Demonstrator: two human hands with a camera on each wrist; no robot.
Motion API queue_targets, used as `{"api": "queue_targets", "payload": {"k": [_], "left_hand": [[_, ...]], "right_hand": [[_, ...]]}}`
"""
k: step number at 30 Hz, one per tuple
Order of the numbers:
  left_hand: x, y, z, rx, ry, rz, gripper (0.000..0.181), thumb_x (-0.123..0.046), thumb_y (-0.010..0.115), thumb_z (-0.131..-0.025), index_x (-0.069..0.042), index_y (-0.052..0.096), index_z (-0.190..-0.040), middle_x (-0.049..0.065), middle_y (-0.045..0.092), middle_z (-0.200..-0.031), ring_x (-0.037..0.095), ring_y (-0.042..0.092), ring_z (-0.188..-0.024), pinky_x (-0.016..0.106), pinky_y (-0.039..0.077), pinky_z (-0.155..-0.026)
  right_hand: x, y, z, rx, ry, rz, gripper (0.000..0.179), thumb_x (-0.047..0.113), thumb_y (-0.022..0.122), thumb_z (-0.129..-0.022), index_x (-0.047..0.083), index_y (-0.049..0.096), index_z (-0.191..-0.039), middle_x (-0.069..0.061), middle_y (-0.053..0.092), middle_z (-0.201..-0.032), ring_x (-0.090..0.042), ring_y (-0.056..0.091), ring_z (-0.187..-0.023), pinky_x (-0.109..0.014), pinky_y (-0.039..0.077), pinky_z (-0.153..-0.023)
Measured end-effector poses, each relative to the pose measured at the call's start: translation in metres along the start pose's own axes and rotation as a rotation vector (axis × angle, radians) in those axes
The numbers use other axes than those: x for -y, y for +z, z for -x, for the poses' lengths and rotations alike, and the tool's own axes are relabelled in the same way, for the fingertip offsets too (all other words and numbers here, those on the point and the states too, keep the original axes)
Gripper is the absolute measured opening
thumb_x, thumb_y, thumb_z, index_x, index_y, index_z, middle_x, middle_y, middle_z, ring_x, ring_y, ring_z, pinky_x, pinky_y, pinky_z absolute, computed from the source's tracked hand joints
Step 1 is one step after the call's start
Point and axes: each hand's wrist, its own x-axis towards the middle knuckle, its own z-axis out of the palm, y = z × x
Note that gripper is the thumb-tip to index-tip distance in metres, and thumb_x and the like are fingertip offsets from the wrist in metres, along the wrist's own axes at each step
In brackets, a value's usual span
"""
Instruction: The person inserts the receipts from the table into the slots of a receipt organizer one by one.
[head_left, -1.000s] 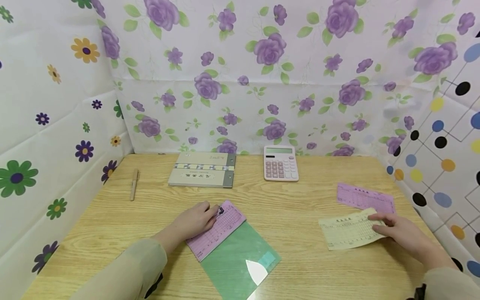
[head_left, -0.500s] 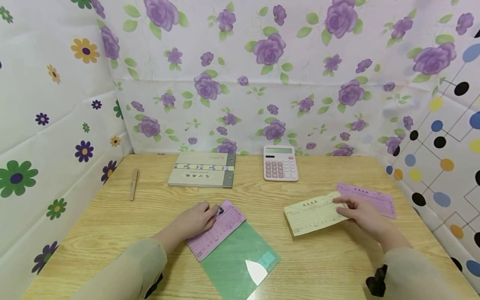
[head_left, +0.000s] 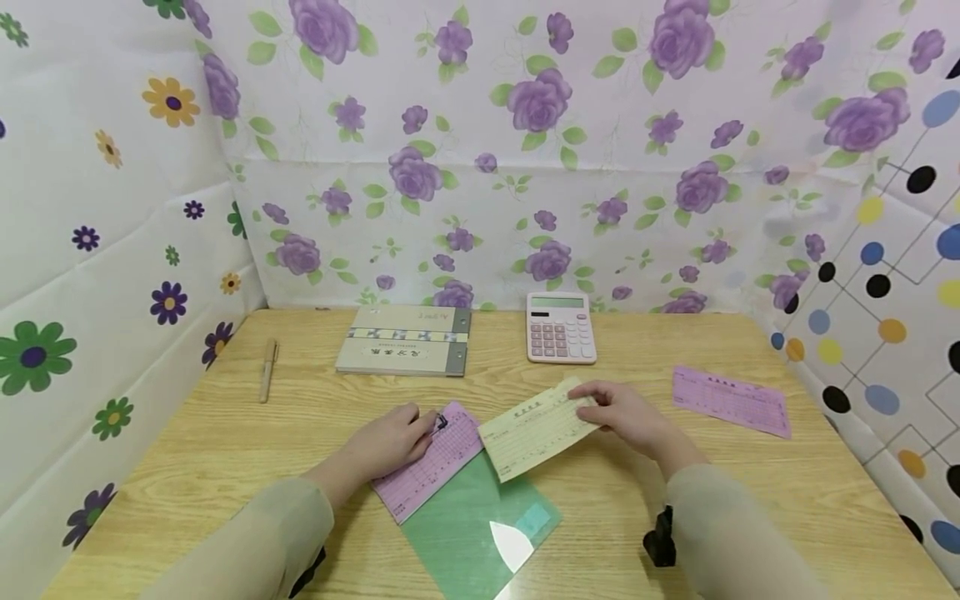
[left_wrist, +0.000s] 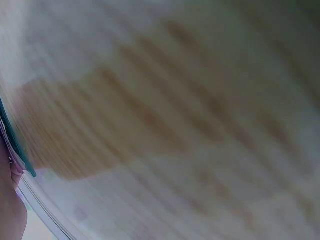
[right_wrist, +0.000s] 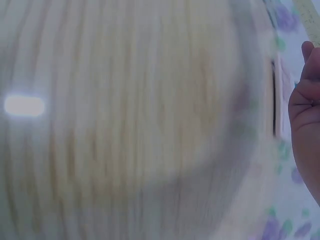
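Observation:
In the head view my left hand (head_left: 393,442) grips the upper left side of a stack of pink printed slips (head_left: 438,467). A small black clip (head_left: 441,422) shows right at its fingertips. The slips lie over the upper part of a translucent green plastic folder (head_left: 465,525) on the table. My right hand (head_left: 626,417) pinches a pale yellow printed slip (head_left: 532,433) by its right end, fingers on top. The yellow slip is tilted, and its left end overlaps the pink slips and the folder. In the right wrist view only part of the right hand (right_wrist: 307,110) shows.
A loose pink slip (head_left: 731,402) lies at the right of the wooden table (head_left: 600,533). At the back are a banded stack of pads (head_left: 405,340) and a pink calculator (head_left: 560,327). A tan pen (head_left: 268,371) lies at the left. Flowered cloth (head_left: 480,167) hangs behind.
My right hand has carried the yellow slip leftward, from beside the loose pink slip to over the folder's edge. The left hand has stayed on the pink stack.

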Motion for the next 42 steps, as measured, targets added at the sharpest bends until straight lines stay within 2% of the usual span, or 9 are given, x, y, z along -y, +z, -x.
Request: {"api": "queue_targets", "payload": {"k": [5,13,17,20,27,31,35,38,42], "left_hand": [[-0.002,-0.002,-0.001,0.004,0.004,-0.006,0.041,-0.027,0.054,-0.095,-0.007,0.055,-0.13,-0.001,0.041,-0.082,0.009,0.036,-0.065,0.022,0.036,-0.055],[-0.001,-0.001,0.001,0.01,-0.011,-0.009,0.041,-0.027,0.055,-0.094,-0.007,0.055,-0.13,0.0,0.042,-0.083,0.009,0.036,-0.064,0.023,0.036,-0.054],[-0.001,0.0,0.0,-0.022,0.012,-0.019,0.039,-0.025,0.057,-0.093,-0.007,0.057,-0.128,-0.001,0.042,-0.081,0.009,0.035,-0.063,0.022,0.035,-0.052],[0.0,0.001,0.0,-0.055,0.035,-0.026,0.038,-0.023,0.059,-0.092,-0.006,0.058,-0.126,0.0,0.042,-0.079,0.009,0.035,-0.062,0.022,0.034,-0.051],[0.0,-0.002,0.0,-0.061,0.059,-0.026,0.037,-0.022,0.058,-0.092,-0.004,0.059,-0.125,0.002,0.044,-0.08,0.01,0.036,-0.062,0.023,0.035,-0.052],[0.0,-0.003,0.0,-0.052,0.072,-0.023,0.038,-0.022,0.057,-0.093,-0.003,0.058,-0.126,0.001,0.043,-0.08,0.01,0.035,-0.061,0.022,0.034,-0.051],[0.001,-0.003,-0.001,-0.032,0.075,-0.024,0.04,-0.021,0.057,-0.094,-0.001,0.055,-0.128,0.001,0.042,-0.078,0.009,0.033,-0.06,0.021,0.033,-0.049],[0.001,-0.004,-0.002,0.01,0.052,0.002,0.041,-0.021,0.055,-0.094,0.0,0.053,-0.13,0.0,0.04,-0.077,0.009,0.033,-0.059,0.021,0.032,-0.048],[0.001,-0.008,-0.004,0.082,0.0,0.055,0.04,-0.023,0.051,-0.097,0.0,0.051,-0.129,-0.001,0.039,-0.076,0.009,0.035,-0.058,0.022,0.033,-0.048]], "right_hand": [[0.012,0.021,-0.01,0.069,-0.035,0.035,0.029,0.027,0.065,-0.089,0.019,0.063,-0.117,-0.008,0.045,-0.084,-0.022,0.046,-0.081,-0.037,0.047,-0.073],[0.037,0.054,-0.021,0.163,-0.067,0.068,0.024,0.021,0.064,-0.089,0.019,0.065,-0.113,-0.005,0.052,-0.107,-0.02,0.045,-0.095,-0.034,0.046,-0.077],[0.046,0.072,-0.027,0.195,-0.1,0.125,0.024,0.021,0.065,-0.088,0.02,0.066,-0.112,0.0,0.056,-0.116,-0.017,0.049,-0.1,-0.034,0.044,-0.084],[0.05,0.083,-0.031,0.214,-0.13,0.158,0.025,0.022,0.065,-0.087,0.02,0.067,-0.111,0.001,0.059,-0.114,-0.015,0.052,-0.098,-0.035,0.044,-0.084],[0.052,0.106,-0.04,0.229,-0.206,0.219,0.025,0.02,0.064,-0.087,0.017,0.069,-0.112,-0.001,0.062,-0.115,-0.017,0.054,-0.105,-0.037,0.042,-0.091],[0.054,0.116,-0.042,0.222,-0.191,0.22,0.024,0.023,0.062,-0.089,0.017,0.069,-0.112,-0.002,0.062,-0.115,-0.017,0.054,-0.106,-0.037,0.042,-0.092],[0.057,0.125,-0.043,0.197,-0.158,0.167,0.026,0.023,0.064,-0.088,0.014,0.068,-0.112,-0.004,0.061,-0.116,-0.02,0.053,-0.109,-0.039,0.041,-0.093],[0.058,0.132,-0.044,0.169,-0.174,0.224,0.031,0.025,0.067,-0.085,0.012,0.067,-0.113,-0.004,0.062,-0.117,-0.022,0.053,-0.111,-0.039,0.041,-0.094],[0.06,0.141,-0.045,0.116,-0.207,0.401,0.037,0.033,0.069,-0.083,0.017,0.066,-0.117,0.0,0.061,-0.118,-0.021,0.053,-0.114,-0.038,0.041,-0.094]]}}
